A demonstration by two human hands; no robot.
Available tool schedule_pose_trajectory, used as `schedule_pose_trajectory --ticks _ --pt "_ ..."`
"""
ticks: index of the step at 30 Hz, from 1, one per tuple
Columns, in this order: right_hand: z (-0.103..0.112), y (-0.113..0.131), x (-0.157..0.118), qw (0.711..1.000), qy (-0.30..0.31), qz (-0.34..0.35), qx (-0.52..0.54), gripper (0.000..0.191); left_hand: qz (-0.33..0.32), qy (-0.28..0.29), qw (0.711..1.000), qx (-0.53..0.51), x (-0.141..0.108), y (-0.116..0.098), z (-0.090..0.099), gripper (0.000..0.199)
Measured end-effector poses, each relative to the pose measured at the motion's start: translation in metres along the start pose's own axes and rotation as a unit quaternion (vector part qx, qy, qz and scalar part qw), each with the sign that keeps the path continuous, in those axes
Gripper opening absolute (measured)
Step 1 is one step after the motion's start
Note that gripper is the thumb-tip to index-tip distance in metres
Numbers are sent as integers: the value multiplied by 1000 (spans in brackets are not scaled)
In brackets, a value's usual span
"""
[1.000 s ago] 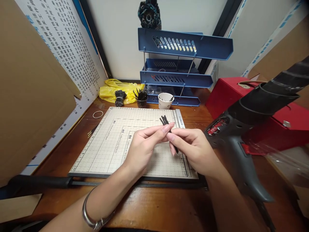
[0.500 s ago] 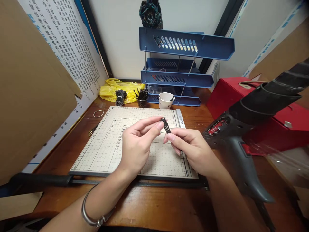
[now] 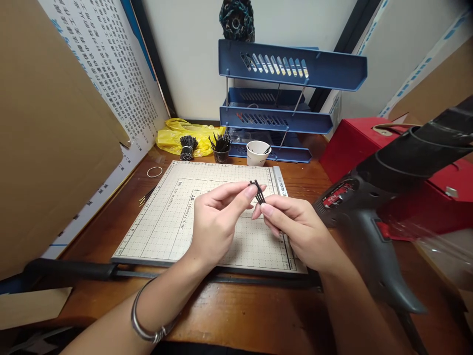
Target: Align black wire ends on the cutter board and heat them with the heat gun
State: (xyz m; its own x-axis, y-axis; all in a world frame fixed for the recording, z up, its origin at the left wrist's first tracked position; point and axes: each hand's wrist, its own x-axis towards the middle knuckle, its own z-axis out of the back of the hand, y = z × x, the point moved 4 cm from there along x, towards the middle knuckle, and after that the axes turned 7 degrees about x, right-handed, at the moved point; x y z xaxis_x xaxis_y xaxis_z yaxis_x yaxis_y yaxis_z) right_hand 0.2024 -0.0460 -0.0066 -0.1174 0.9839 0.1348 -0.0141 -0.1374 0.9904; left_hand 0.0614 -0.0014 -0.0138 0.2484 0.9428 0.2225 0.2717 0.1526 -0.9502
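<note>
Several short black sticks (image 3: 259, 193) are held upright and slightly fanned between my two hands, above the gridded cutting board (image 3: 155, 222). My right hand (image 3: 295, 227) pinches their lower ends between thumb and fingers. At their upper ends, the thumb and fingertips of my left hand (image 3: 218, 217) close on the sticks from the left side. Behind the board stand a tied black bundle (image 3: 188, 148), a dark cup of black sticks (image 3: 220, 148) and a white cup (image 3: 257, 154) with a few black pieces inside.
A heat gun (image 3: 373, 197) stands close at the right, before a red box (image 3: 354, 138). Blue tiered trays (image 3: 288, 64) and a yellow bag (image 3: 170, 138) are at the back. The cutter's black handle (image 3: 74, 269) lies front left, and a white ring (image 3: 154, 171) lies beside the board.
The whole view has shifted, so the scene sits slightly further right. The sticks' upper ends are spread a little more between my fingers. Both hands keep their hold.
</note>
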Motion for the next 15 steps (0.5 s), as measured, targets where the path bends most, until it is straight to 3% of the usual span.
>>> schedule_pose_trajectory --ticks 9,15 --pt "-6 -1 -2 998 40 -30 24 34 2 -37 998 47 4 -4 9 11" --pt "-4 1 -1 998 38 -38 40 35 35 -5 999 22 3 -2 4 15"
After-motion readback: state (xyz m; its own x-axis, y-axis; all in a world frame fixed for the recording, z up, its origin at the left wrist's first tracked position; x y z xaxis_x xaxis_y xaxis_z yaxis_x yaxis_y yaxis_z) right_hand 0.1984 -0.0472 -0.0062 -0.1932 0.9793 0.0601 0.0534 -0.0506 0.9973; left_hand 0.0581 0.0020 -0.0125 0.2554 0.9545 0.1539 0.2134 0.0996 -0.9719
